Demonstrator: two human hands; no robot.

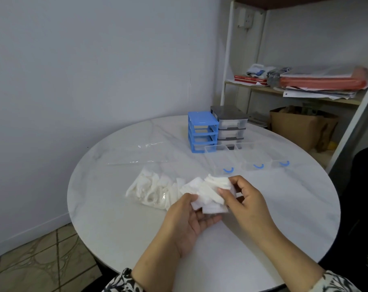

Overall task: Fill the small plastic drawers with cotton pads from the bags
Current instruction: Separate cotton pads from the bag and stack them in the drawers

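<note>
The person is holding a stack of cotton pads (208, 197) over the near middle of the round table (284, 218). The left hand (189, 220) is lying palm up beneath the stack, fingers curling round its lower edge, while the right hand (242, 199) is pinching the upper pads between thumb and fingertips. The stack is fanning out, its long axis running from the near left up toward the far right, toward the three clear drawers (219, 159) lying pulled out on the table. Those drawers are pointing their blue handles at the person, long sides running away toward the blue frame (202, 131) and the grey drawer unit (231, 125) just beside it. To the left of the hands a bag of pads (151, 190) is lying open, its clear plastic hard to make out against the white top. A flat empty bag (141, 154) beyond it is nearly invisible. Both patterned sleeves are being cut off by the bottom edge.
</note>
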